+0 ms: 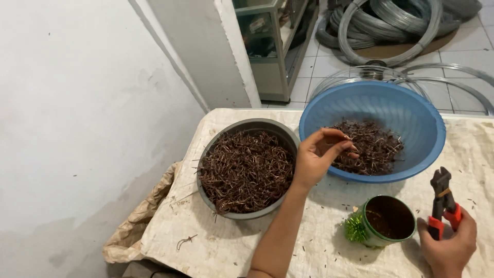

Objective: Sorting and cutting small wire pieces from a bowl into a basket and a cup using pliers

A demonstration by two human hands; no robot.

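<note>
My left hand (319, 157) hovers over the near rim of a blue plastic bowl (411, 110), its fingertips pinched on a thin brown wire piece (349, 140). The bowl holds a heap of dark wire bits (373, 146). Left of it stands a grey metal bowl (252, 125) piled with brown bent wire pieces (246, 171). My right hand (452, 247) rests at the lower right, gripping red-handled cutting pliers (442, 198) with the black jaws pointing up.
A green tin (388, 220) with a green tinsel tuft (355, 230) stands between my hands. A pale woven cloth (216, 242) covers the table. A white wall rises at the left. Coils of grey wire (391, 25) and a shelf (267, 51) sit on the tiled floor beyond.
</note>
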